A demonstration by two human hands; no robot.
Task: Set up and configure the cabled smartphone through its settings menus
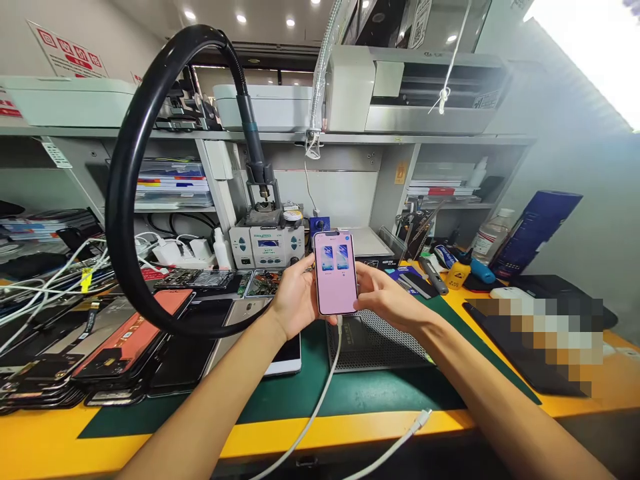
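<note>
A smartphone point(335, 290) with a lit pink screen is held upright above the green mat, two small blue phone pictures showing on its display. My left hand point(296, 293) is wrapped around its left side and back. At the right edge my right hand point(377, 293) grips the phone too, its thumb at the lower right corner of the screen. A white charging cable point(327, 387) runs from the phone's bottom end down toward me. Under the hands lies a dark perforated metal plate point(375, 353). The fingers behind the phone are mostly hidden.
A hot-air station point(267, 247) with a thick black hose point(117, 167) arching over the left side stands at the back. Stacked phone parts point(135, 327) fill the left. A second white cable point(400, 443) hangs in front. Tools, a yellow bottle point(459, 272) and a blue box point(537, 230) are right.
</note>
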